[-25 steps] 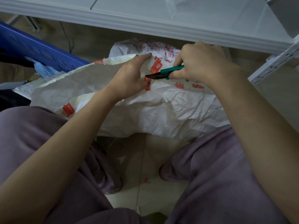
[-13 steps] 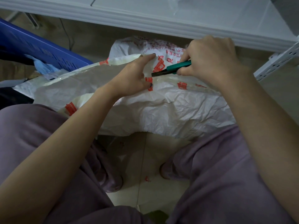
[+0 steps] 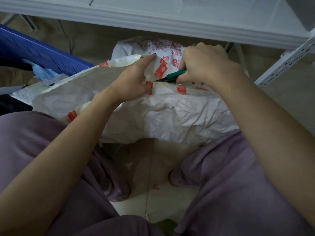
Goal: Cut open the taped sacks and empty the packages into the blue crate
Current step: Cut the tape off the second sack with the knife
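A crumpled white sack (image 3: 170,114) with red-printed tape lies across my lap and the floor in front of me. My left hand (image 3: 134,80) pinches the sack's taped edge, thumb under and forefinger stretched along the raised flap. My right hand (image 3: 204,65) grips a green-handled cutter (image 3: 173,76) whose dark blade points left into the taped seam, close to my left thumb. A second white printed sack (image 3: 136,46) lies behind the first. The blue crate (image 3: 39,51) stands at the far left.
A white shelf board (image 3: 170,16) runs overhead across the top, with a perforated white upright (image 3: 286,63) at right. Blue and clear packages (image 3: 44,74) lie by the crate. My legs in purple trousers flank a strip of tiled floor (image 3: 153,167).
My right hand has drawn the cutter down and slightly left along the seam. My left hand keeps its hold on the sack.
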### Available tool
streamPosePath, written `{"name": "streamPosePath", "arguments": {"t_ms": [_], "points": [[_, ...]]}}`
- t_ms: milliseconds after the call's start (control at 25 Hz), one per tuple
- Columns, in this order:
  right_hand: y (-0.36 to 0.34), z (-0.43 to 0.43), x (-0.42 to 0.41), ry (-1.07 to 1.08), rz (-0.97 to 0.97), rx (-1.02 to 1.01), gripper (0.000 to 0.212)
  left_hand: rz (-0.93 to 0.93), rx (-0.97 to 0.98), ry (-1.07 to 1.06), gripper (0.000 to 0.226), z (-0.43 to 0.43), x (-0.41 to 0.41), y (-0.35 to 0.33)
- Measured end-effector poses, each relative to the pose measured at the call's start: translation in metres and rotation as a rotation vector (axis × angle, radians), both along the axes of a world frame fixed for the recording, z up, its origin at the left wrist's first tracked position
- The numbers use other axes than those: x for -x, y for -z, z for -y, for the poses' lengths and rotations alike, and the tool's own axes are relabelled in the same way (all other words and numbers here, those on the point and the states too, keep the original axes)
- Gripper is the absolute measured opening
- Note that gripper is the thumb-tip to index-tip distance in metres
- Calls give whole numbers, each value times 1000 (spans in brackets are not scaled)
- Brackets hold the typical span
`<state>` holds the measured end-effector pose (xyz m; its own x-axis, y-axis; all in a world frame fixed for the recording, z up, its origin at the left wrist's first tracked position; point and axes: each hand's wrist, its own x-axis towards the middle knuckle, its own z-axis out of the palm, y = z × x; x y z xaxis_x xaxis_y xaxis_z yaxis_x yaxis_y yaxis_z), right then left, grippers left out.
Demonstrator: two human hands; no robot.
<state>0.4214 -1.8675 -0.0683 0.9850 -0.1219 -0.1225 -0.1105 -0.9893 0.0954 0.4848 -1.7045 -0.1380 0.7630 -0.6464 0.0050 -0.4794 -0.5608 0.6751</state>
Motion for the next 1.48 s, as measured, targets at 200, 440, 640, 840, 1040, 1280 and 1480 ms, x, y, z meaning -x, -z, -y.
{"name": "streamPosePath", "arguments": {"t_ms": [200, 440, 640, 840, 1040, 1280, 1480], "points": [[-22, 13, 14, 116, -101, -109, 28, -11, 22, 0, 79, -2, -4, 4], [-13, 5, 12, 84, -56, -69, 38, 4, 43, -3, 80, 0, -3, 4], [-26, 13, 8, 188, -186, -112, 34, 59, -22, 1, 78, 0, 2, 8], [-22, 25, 10, 196, -193, -189, 27, 115, -42, -66, 77, 2, -4, 15], [-29, 58, 27, 284, -114, -532, 32, 80, 50, -143, 77, -8, -15, 15], [-11, 44, 3, 394, -124, -572, 58, 77, 155, -145, 77, -9, -8, 4], [4, 43, -15, 424, -183, -417, 45, 90, 221, -162, 79, -23, -12, -3]]}}
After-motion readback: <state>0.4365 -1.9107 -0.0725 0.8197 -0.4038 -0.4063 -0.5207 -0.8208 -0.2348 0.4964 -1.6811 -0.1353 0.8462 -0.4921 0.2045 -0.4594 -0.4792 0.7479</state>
